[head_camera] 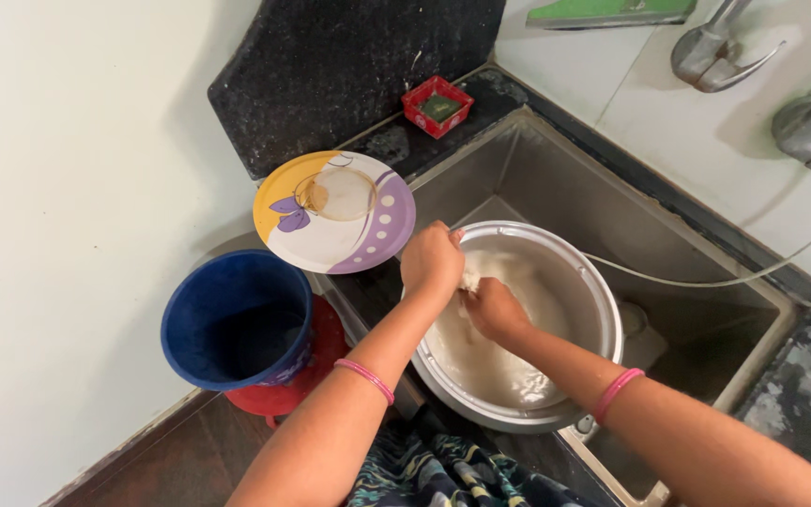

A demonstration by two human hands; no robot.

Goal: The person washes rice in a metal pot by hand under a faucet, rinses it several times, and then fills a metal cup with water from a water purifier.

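Steel pot (586, 282) stood in the sink (706, 282), coated inside with white batter (490, 366). Left hand (431, 259) was closed over the pot's near rim; right hand (494, 310) was inside, fingers curled around a pale wad, too small to identify. Beside the sink: a plate (368, 235) on the table (330, 84), a red dish (437, 105), a blue bucket (237, 319) on the floor.

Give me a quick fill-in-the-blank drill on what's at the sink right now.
1. Both hands, left and right, are at a large metal ____ in the sink.
2. The bucket left of the sink is ____ in colour.
3. The plate on the counter has a purple ____ design.
4. Each wrist wears a ____ bangle.

Missing words: pot; blue; flower; pink
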